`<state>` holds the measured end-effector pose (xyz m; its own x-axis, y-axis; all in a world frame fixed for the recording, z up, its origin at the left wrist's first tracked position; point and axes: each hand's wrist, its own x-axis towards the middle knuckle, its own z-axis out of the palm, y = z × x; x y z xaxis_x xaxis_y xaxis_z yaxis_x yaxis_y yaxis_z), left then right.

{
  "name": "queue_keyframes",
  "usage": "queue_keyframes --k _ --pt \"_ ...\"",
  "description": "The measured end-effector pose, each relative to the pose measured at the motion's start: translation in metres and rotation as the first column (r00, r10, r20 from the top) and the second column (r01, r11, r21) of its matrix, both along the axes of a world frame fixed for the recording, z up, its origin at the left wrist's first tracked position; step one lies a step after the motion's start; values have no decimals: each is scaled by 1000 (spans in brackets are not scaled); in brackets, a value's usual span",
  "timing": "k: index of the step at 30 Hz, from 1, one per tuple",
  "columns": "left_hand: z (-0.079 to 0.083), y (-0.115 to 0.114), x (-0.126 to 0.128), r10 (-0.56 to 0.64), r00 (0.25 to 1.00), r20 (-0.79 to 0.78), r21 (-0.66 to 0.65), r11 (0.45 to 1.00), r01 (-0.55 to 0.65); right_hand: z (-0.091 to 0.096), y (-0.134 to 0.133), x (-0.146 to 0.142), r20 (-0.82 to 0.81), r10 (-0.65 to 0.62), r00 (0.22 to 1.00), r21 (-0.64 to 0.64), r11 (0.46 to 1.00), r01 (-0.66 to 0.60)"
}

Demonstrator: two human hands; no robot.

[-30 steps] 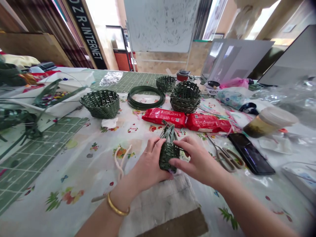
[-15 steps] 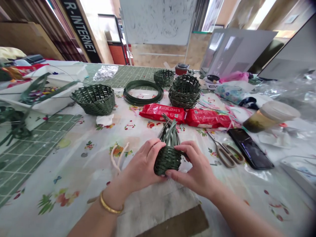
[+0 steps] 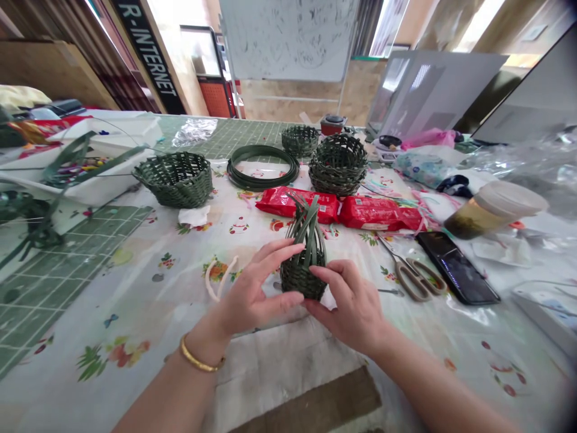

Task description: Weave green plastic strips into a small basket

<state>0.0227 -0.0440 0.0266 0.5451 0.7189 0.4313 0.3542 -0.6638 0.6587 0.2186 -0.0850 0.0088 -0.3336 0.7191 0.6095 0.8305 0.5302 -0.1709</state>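
Note:
A small dark green woven basket (image 3: 305,278) stands upright in front of me. Its long flat strips (image 3: 307,225) rise from the rim and draw together at the top. From the left, my left hand (image 3: 259,288) reaches round it loosely, fingertips at the upper weave and thumb at the lower front. My right hand (image 3: 349,300) pinches its right side, index finger on the weave and thumb near the base. The far side of the basket is hidden. A stained whitish cloth (image 3: 288,367) with a brown band lies nearer to me.
Scissors (image 3: 417,276) and a phone (image 3: 457,267) lie to the right, near a tilted plastic cup (image 3: 496,207). Behind are red packets (image 3: 381,211), a strip coil (image 3: 264,183) and woven baskets (image 3: 175,180). A white cord (image 3: 219,279) lies left.
My left hand has loosened, its fingers straightening and a gap showing beside the basket. The basket has shifted slightly up in view, and my right fingers sit lower on its weave.

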Motion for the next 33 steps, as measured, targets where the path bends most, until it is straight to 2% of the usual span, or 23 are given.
queue_keyframes --k 3,6,11,14,16,20,23,26,30,32,33 --pt "4 -1 2 134 988 71 16 991 -135 -3 0 -4 74 36 997 53 998 -40" --pt "-5 0 7 231 967 107 26 972 -235 -7 5 -5 104 53 993 113 991 -65" --pt "-15 2 11 184 959 214 49 979 -198 -16 14 -3 21 12 1000 131 991 -14" --pt "-9 1 11 175 966 191 -76 984 -163 -20 14 -3 13 18 1000 119 993 -20" --pt "-6 -1 12 204 965 164 -126 975 -185 -19 13 -6 1 6 1000 98 995 -6" --pt "-10 -2 17 304 912 275 -164 950 -267 -5 7 -11 -22 -37 999 -82 996 35" --pt "-17 -2 19 287 880 378 -168 956 -240 10 5 -9 -21 -24 1000 -284 959 17" --pt "-20 -1 16 225 869 440 -132 974 -185 18 6 -5 -81 -39 996 -444 896 0" --pt "-18 0 13 182 811 556 -177 979 -99 16 12 0 -287 -150 946 -620 782 -65" --pt "-17 0 11 175 777 605 -146 983 -108 14 15 1 -373 -192 908 -681 721 -127" --pt "-15 0 10 175 765 619 -91 984 -151 12 17 1 -401 -206 893 -700 698 -153"
